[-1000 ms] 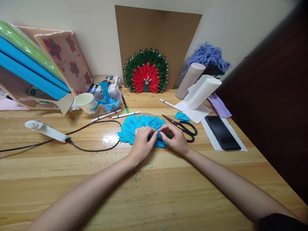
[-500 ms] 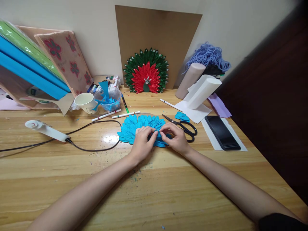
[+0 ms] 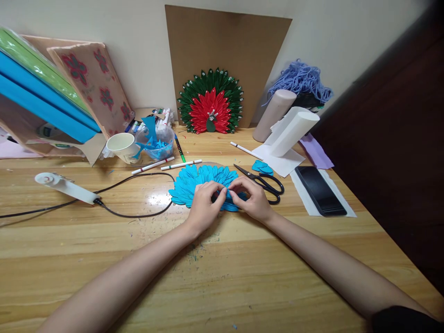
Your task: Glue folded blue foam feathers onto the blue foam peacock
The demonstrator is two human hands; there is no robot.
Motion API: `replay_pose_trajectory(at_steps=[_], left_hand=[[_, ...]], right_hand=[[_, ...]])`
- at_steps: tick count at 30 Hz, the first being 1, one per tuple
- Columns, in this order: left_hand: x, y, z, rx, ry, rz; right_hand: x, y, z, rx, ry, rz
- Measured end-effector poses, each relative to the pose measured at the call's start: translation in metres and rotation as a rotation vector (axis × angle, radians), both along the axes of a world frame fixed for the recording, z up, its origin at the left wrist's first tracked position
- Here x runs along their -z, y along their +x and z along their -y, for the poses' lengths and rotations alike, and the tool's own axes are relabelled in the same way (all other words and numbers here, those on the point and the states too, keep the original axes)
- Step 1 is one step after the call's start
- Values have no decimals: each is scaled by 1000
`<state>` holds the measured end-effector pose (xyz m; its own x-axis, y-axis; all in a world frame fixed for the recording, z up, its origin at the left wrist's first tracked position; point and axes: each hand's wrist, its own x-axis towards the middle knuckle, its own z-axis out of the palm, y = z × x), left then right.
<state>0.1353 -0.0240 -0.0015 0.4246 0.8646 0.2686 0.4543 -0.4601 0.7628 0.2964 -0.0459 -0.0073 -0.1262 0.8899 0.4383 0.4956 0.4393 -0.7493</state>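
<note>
A blue fan of paper petals (image 3: 194, 181) lies flat on the wooden table (image 3: 222, 263). Both my hands rest on its near edge. My left hand (image 3: 204, 205) and my right hand (image 3: 250, 198) meet at their fingertips, each pinching a small blue petal piece over the fan's middle. Black scissors (image 3: 266, 183) lie just right of my right hand. A few loose blue petals (image 3: 262, 167) sit beyond the scissors.
A glue gun (image 3: 65, 187) with a black cord lies at the left. A paper cup (image 3: 122, 146), a plastic tub of blue scraps (image 3: 156, 142), markers (image 3: 180, 165), a red-green fan (image 3: 210, 102), foam rolls (image 3: 289, 127) and a phone (image 3: 319, 190) ring the work area.
Almost nothing has moved. My fingers have shifted slightly on the blue petal piece; both hands stay on the fan's near edge.
</note>
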Motion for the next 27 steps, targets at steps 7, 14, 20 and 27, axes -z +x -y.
replay_pose_trajectory(at_steps=[7, 14, 20, 27], left_hand=[[1, 0, 1, -18, 13, -15], [-1, -2, 1, 30, -81, 30], [-1, -3, -2, 42, -132, 101], [2, -1, -3, 34, -113, 165]], right_hand=[[1, 0, -1, 31, 54, 10], [-2, 1, 1, 63, 304, 78], [0, 2, 2, 34, 397, 183], [0, 1, 1, 31, 322, 153]])
